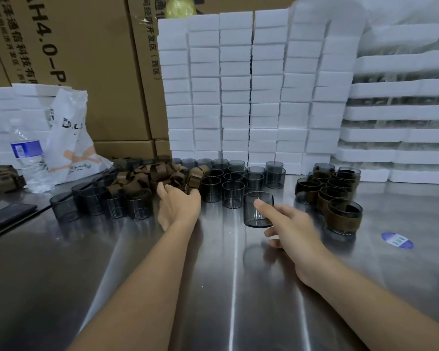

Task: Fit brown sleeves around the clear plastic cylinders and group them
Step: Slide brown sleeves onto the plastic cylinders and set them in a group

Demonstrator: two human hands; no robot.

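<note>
Right hand [289, 234] has the cylinder [257, 211]: thumb pressed on its near wall, fingers curled underneath, a firm pinch with the wrist low over the table [213, 287]. It looks light, stiff, thin-walled and slick, so I'd hold it by the wall and not squeeze hard. Left of the cylinder, the left hand [178, 206] is stretched out, fingers curled into the sleeves [142, 177]; I can't tell whether one is pinched. They look soft and floppy, best taken by an edge. Right of the cylinder stands the sleeved group [332, 196]; behind it, bare cylinders [232, 183].
</note>
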